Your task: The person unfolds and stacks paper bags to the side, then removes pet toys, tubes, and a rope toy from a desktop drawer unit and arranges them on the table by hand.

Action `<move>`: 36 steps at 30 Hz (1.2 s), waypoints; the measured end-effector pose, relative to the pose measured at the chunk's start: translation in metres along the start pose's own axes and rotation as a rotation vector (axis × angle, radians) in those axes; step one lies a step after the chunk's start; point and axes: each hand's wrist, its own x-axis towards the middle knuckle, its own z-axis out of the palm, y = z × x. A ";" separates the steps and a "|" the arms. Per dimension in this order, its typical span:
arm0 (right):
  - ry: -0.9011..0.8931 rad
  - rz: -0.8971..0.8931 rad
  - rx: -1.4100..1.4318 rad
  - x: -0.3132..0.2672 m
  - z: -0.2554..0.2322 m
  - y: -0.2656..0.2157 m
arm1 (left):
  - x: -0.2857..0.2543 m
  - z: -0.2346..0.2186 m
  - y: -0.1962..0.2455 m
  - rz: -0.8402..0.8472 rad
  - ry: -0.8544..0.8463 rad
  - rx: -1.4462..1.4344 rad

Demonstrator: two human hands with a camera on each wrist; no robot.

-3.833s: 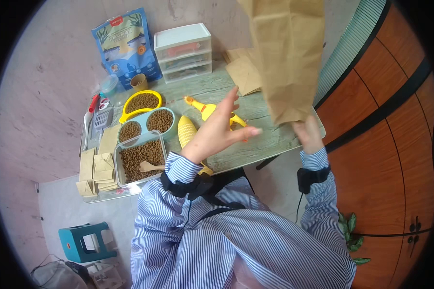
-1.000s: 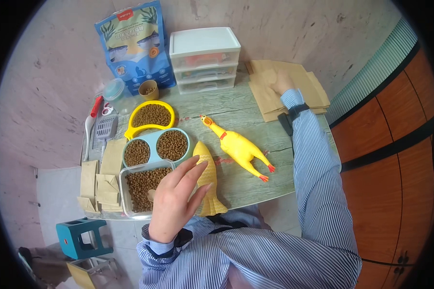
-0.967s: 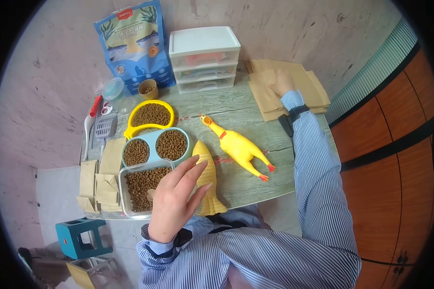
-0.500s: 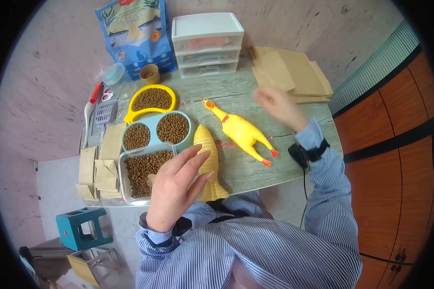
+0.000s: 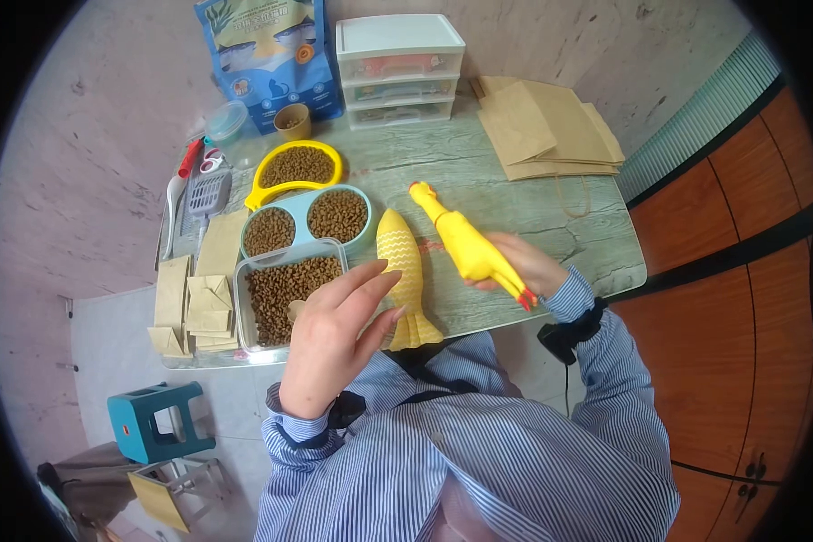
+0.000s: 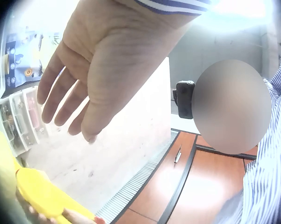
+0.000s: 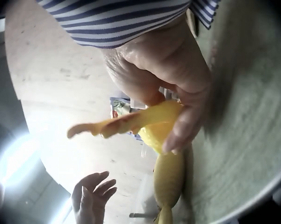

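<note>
The right hand (image 5: pixel 526 262) grips the yellow rubber chicken (image 5: pixel 465 244) near its legs, its head pointing to the back of the table. In the right wrist view the fingers of the right hand (image 7: pixel 178 79) curl round the chicken's body (image 7: pixel 154 133). The left hand (image 5: pixel 327 339), fingers loosely bent and holding nothing, hovers over the front of the clear kibble box (image 5: pixel 289 289). Beside its fingertips lies a yellow fish toy (image 5: pixel 401 271). The left wrist view shows the left hand (image 6: pixel 101 70) with relaxed fingers.
Paper bags (image 5: pixel 551 131) lie at the back right, near white drawers (image 5: pixel 399 68) and a blue food bag (image 5: pixel 275 63). A yellow bowl (image 5: pixel 339 163) and a blue double bowl (image 5: pixel 370 212) hold kibble. Folded packets (image 5: pixel 210 307) and a scoop (image 5: pixel 210 192) are at the left.
The right hand has come from the paper bags to the rubber chicken, taken hold of it and turned it slightly. The left hand has barely moved. The head view has shifted a little.
</note>
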 end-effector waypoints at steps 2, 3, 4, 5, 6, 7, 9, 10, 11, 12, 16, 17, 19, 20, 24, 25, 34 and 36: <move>-0.032 0.073 0.109 -0.003 -0.001 0.010 | 0.000 0.000 -0.001 0.011 0.004 0.002; -0.028 0.074 0.109 -0.008 -0.001 0.013 | 0.000 0.000 -0.001 0.021 0.007 0.007; -0.028 -0.022 -0.059 -0.015 0.007 0.010 | 0.001 0.001 -0.002 0.022 0.006 0.004; -0.028 -0.118 -0.227 -0.021 0.012 0.011 | 0.002 0.004 -0.003 0.037 0.000 0.003; -0.027 -0.118 -0.225 -0.014 0.005 0.026 | 0.004 0.007 -0.004 0.051 -0.007 0.003; -0.258 -0.050 0.255 0.002 -0.010 0.050 | 0.007 0.012 -0.003 0.053 -0.007 0.005; -0.488 0.025 0.732 0.002 -0.005 0.065 | 0.016 0.029 0.006 0.062 -0.040 -0.017; -0.333 -0.147 0.536 -0.011 0.019 0.062 | 0.017 0.037 0.009 0.089 -0.147 0.013; -0.178 -0.313 0.337 -0.021 0.040 0.053 | 0.018 0.045 0.012 0.085 -0.143 0.013; -0.058 -0.358 -0.089 -0.029 0.056 0.039 | 0.021 0.055 0.015 0.119 -0.199 0.001; 0.138 -0.106 -0.065 -0.010 0.038 0.057 | 0.023 0.082 0.013 0.164 -0.309 0.114; 0.137 -0.109 -0.064 -0.013 0.031 0.054 | 0.024 0.086 0.011 0.182 -0.322 0.177; -0.017 -0.117 -0.355 -0.020 0.023 0.033 | 0.021 0.093 0.007 0.172 -0.308 0.271; 0.006 -0.076 -0.169 -0.029 0.031 0.017 | 0.019 0.097 0.004 0.159 -0.292 0.364; 0.018 -0.073 -0.032 -0.024 0.028 0.015 | 0.020 0.115 0.003 0.138 -0.145 0.445; -0.003 -0.164 -0.143 -0.021 0.027 0.021 | 0.022 0.117 0.006 0.138 -0.147 0.448; -0.068 -0.296 -0.464 -0.004 0.008 0.032 | 0.025 0.105 0.013 0.179 -0.228 0.324; -0.026 -0.298 -0.454 -0.003 0.010 0.032 | 0.024 0.088 0.017 0.191 -0.275 0.276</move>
